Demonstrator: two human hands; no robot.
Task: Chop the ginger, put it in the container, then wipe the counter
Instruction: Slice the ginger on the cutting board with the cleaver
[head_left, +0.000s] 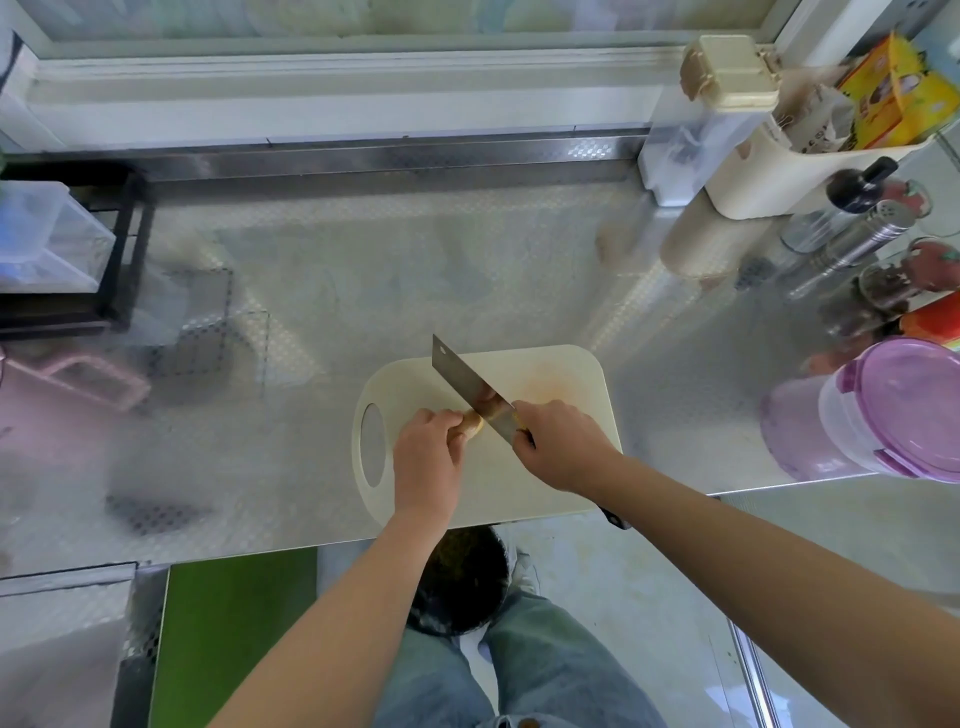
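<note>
A cream cutting board (561, 379) with an oval handle hole lies at the front edge of the steel counter (322, 291). My left hand (428, 457) holds a tan piece of ginger (472, 423) down on the board, fingers curled over it. My right hand (558, 447) grips the handle of a cleaver (467, 387). Its broad blade runs up and left from my hand, with its edge beside the ginger. A clear container with a purple lid (883, 410) stands at the counter's right front corner.
A black rack with a clear box (47, 244) sits at the left, and a pink handled item (78, 379) lies in front of it. Bottles, shakers and a cream holder (795, 171) crowd the back right. A dark bin (457, 582) stands below the counter edge.
</note>
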